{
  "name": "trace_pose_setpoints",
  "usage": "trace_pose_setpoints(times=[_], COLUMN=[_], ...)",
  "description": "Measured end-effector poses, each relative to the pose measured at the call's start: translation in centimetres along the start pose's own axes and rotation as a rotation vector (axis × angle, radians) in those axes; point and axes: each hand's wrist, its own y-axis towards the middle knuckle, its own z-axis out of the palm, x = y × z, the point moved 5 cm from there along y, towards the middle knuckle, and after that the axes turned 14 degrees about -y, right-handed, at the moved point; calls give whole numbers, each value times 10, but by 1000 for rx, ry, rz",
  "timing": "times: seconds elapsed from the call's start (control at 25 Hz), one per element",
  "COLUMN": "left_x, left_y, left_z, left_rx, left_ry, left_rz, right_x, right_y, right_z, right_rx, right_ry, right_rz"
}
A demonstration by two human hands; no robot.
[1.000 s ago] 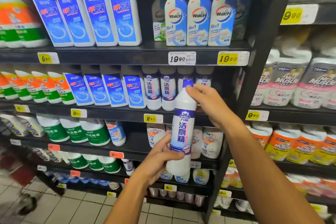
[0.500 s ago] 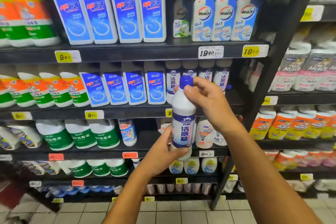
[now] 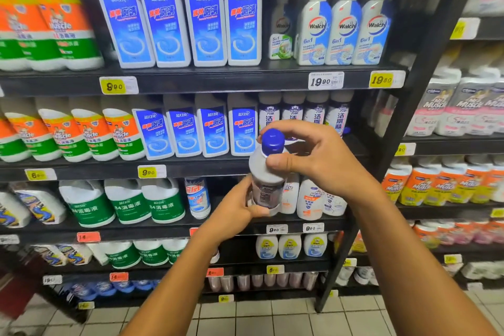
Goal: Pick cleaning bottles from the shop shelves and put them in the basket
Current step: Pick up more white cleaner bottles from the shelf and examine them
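Note:
I hold a white cleaning bottle (image 3: 266,183) with a blue cap in front of the middle shelves, its top tipped toward me. My right hand (image 3: 308,155) grips its shoulder just under the cap. Around the bottle's lower body and base, my left hand (image 3: 234,210) is closed. Its label is turned so that small print faces me. More bottles of the same kind (image 3: 316,114) stand on the shelf behind. No basket is clearly visible.
Black shop shelves (image 3: 218,82) are packed with blue-labelled bottles (image 3: 169,27), Walch bottles (image 3: 346,27), orange Mr Muscle jugs (image 3: 90,133) and green-labelled jugs (image 3: 128,204). A black upright post (image 3: 395,144) divides two shelf units. Tiled floor (image 3: 259,316) lies below, and a blurred red shape (image 3: 16,292) at the lower left.
The bottle has tipped toward me and turned, so its front label no longer faces me. Both hands kept their hold, and my view has shifted left and closer.

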Motion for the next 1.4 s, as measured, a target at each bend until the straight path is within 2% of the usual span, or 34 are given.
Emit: trace_pose_setpoints(times=[0.08, 0.24, 0.44, 0.6, 0.8, 1.12, 1.28, 1.4], left_x=[-7, -14, -27, -30, -27, -34, -54, -71], left_y=[11, 25, 26, 15, 1, -15, -20, -17], left_z=[-7, -12, -5, 3, 16, 38, 54, 65], left_rx=[-46, -36, -56, 14, 44, -10, -43, -100], left_ry=[96, 148, 104, 83, -201, -341, -365, -380], left_rz=[34, 84, 94, 40, 7, -2, -19, -111], right_x=[9, 14, 12, -2, -7, -19, -52, -88], right_y=[-3, -5, -2, 7, 19, 19, 33, 41], right_z=[-1, -8, -20, -32, -38, -37, -44, -44], right_rx=[25, 59, 96, -54, -199, 10, -154, -297], right_ry=[-69, -106, -101, 45, 226, 322, 339, 424], right_rz=[-67, -135, -169, -65, -38, 45, 183, 356])
